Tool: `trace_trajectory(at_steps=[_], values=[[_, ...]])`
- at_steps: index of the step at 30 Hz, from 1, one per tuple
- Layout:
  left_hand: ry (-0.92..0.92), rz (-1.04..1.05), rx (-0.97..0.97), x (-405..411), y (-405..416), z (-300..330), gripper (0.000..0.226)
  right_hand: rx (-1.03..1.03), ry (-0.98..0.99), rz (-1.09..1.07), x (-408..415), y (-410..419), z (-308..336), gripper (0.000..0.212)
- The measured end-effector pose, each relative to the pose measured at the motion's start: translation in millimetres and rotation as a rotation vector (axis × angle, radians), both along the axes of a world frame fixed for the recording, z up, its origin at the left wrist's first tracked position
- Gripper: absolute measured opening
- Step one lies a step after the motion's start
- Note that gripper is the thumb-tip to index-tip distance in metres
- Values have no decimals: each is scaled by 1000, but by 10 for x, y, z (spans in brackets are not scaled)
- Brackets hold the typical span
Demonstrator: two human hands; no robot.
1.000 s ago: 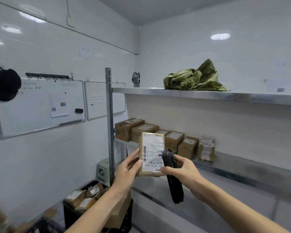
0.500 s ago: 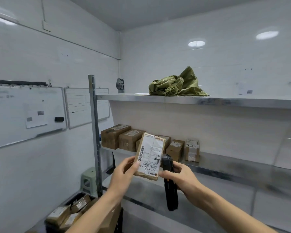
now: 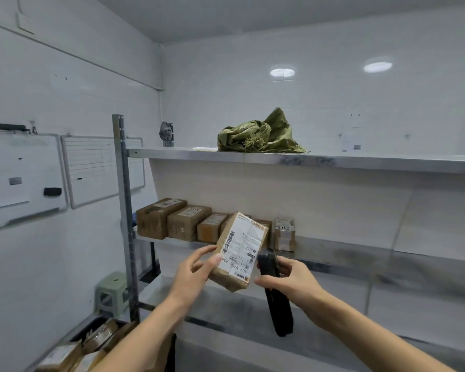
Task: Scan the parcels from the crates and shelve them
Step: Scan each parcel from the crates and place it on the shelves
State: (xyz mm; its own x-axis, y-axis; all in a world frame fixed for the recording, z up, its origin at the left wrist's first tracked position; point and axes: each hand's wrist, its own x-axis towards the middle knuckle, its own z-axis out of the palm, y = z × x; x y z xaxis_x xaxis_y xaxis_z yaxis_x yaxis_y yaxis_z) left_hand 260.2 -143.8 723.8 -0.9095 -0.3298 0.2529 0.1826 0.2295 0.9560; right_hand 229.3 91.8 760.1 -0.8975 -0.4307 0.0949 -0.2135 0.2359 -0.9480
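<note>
Brown parcel (image 3: 239,253), white label facing camera, tilted toward 1 o'clock; black scanner (image 3: 275,291) upright at its 3 o'clock.

Two bare forearms rise from the bottom edge, one from about 7 o'clock, the other from about 5 o'clock. Neither shows a sleeve, glove, watch or ring. The left hand (image 3: 196,272) and right hand (image 3: 293,281) are uncovered, with short, plain nails on the fingers that show.
</note>
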Motion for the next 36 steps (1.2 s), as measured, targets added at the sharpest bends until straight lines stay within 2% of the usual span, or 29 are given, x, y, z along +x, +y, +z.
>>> trace_trajectory(at_steps=[3, 7, 12, 14, 19, 31, 36], values=[[1, 2, -74, -54, -50, -20, 44, 174, 144, -84, 3, 115, 62, 35], [14, -20, -128, -75, -41, -20, 47, 627, 415, -212, 6, 253, 173, 52], [3, -47, -159, -111, 15, -45, 36, 971, 531, -242, 69, 353, 324, 54], [5, -55, -173, -125, 50, -50, 49, 1057, 562, -263, 109, 370, 384, 51], [-1, -95, -186, -177, 134, -71, 62, 1149, 591, -322, 175, 411, 424, 49], [1, -114, -199, -267, 349, -95, 47, 1212, 595, -317, 206, 569, 451, 48], [-6, -106, -200, -274, 447, -77, 59, 1231, 600, -325, 169, 657, 436, 48]])
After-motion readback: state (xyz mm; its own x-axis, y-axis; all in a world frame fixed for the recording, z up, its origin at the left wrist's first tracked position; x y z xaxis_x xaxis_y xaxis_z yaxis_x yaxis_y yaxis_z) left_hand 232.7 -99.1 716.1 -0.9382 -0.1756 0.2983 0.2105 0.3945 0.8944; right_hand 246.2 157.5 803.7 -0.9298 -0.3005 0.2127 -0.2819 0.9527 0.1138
